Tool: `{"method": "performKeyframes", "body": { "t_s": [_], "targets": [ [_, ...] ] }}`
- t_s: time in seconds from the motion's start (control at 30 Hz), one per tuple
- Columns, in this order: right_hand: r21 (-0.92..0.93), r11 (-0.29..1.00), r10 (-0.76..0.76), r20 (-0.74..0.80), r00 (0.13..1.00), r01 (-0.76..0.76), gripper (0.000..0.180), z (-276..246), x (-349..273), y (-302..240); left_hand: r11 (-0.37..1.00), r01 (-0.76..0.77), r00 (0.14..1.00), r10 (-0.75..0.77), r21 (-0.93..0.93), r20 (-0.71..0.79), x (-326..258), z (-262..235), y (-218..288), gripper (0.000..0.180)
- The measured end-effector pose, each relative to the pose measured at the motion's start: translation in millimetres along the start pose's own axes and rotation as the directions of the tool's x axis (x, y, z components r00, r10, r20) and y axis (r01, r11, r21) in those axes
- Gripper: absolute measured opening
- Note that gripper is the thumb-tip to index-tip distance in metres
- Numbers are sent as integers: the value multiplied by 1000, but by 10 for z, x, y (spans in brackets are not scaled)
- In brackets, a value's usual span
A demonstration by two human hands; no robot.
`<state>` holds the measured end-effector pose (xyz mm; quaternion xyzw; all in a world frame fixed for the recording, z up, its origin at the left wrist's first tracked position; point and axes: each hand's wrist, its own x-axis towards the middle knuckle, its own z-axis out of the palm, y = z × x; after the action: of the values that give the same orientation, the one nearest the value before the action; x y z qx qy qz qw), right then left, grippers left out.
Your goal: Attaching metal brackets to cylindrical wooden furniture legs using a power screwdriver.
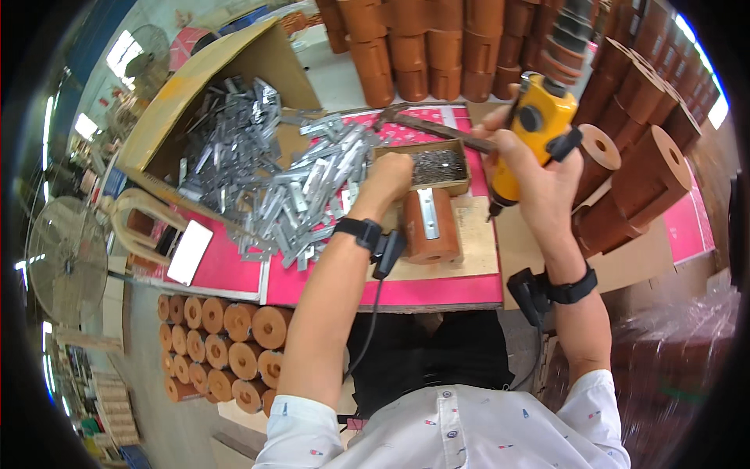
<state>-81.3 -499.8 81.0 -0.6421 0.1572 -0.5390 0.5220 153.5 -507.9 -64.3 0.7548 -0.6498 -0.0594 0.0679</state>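
Observation:
My left hand (393, 177) is at the left side of a small cardboard box (466, 168) of small dark screws or nails (437, 165). Its fingers are curled together, and whatever they pinch is hidden. In my right hand (539, 176) is a yellow power screwdriver (544, 107), its dark tip pointing down. Just below the box lies a reddish-brown cylinder (426, 248) with a slim metal plate (428, 213) along its top. A hammer (437, 127) lies behind the box, its handle end beside my right hand; whether they touch I cannot tell.
A large cardboard box (152, 141) tipped toward me spills metal plates (312, 187) over the pink tabletop (391, 294). Stacked cylinders (406, 59) stand at the back, with more cylinders (644, 184) at right and below left. A white-screened phone (190, 252) leans on a holder; a fan (69, 262) stands left.

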Motion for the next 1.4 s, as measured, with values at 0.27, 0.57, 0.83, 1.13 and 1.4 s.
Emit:
{"method": "performKeyframes", "body": {
  "t_s": [0.27,0.57,0.83,1.13,1.4],
  "targets": [
    [7,999,-33,-25,999,33,14,-5,-43,40,986,-156,936,130,-56,-327,-67,132,-72,14],
    [26,999,-30,45,999,29,27,-16,-11,204,739,-121,862,-252,-662,-439,-535,-260,47,18],
    [105,994,-26,77,997,18,33,182,32,184,246,-101,944,-283,-964,-172,-1205,-212,268,12],
    [197,980,-32,61,998,19,21,627,78,75,313,-157,935,-259,-937,-243,-1577,-118,506,18],
    [226,974,-39,71,997,23,22,608,73,92,387,-189,903,-292,-902,-315,-1493,-113,730,29]
  ]
}}
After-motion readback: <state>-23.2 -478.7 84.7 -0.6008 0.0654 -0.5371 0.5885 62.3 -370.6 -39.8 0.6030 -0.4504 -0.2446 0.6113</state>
